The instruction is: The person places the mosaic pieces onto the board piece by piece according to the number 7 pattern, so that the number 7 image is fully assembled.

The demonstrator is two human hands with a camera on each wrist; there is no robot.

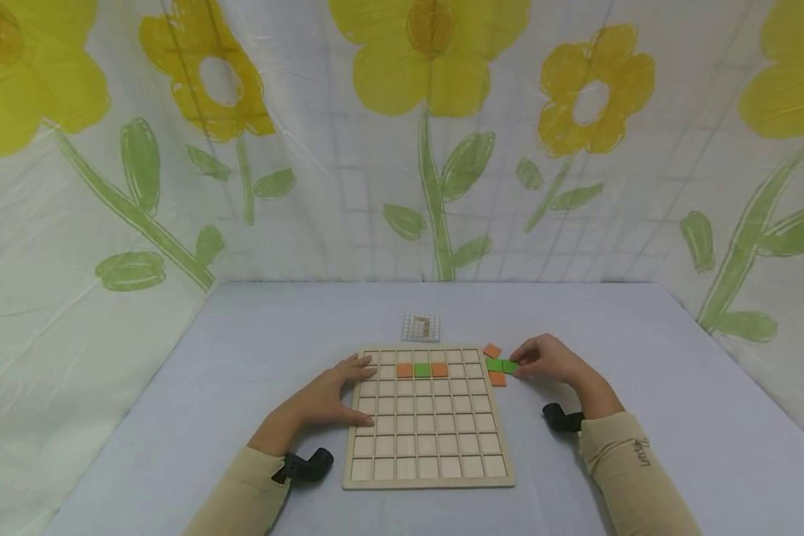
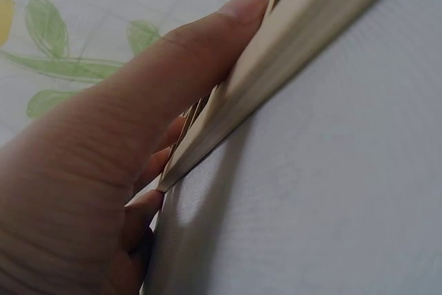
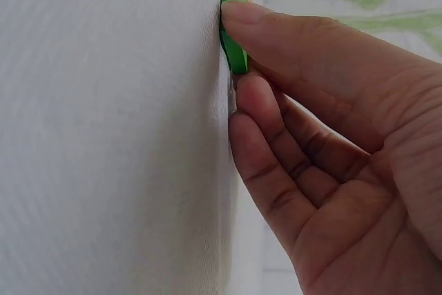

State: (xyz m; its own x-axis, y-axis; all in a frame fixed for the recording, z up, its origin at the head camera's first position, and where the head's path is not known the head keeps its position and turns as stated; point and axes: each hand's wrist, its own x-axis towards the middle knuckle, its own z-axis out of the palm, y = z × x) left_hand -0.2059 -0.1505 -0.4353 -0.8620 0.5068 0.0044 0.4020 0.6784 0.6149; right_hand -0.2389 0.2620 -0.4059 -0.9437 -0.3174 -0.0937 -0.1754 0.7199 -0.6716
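A wooden grid board [image 1: 429, 485] lies on the table. In one of its upper rows a green square tile [image 1: 422, 370] sits between two orange tiles [image 1: 405, 370]. My left hand [image 1: 321, 394] rests along the board's left edge, thumb and fingers spread; the left wrist view has the thumb [image 2: 186, 50] lying on the board's rim. Right of the board, my right hand [image 1: 549, 361] pinches a green tile [image 1: 509, 366] by its edges, with the thumb on its near side. Another green tile [image 1: 494, 365] adjoins it on the left.
Loose orange tiles lie above [image 1: 492, 350] and below [image 1: 498, 379] the green pair, near the board's right edge. Behind the board is a small card with a grid pattern [image 1: 420, 326]. A flower-printed curtain [image 1: 362, 223] hangs beyond the table's far edge.
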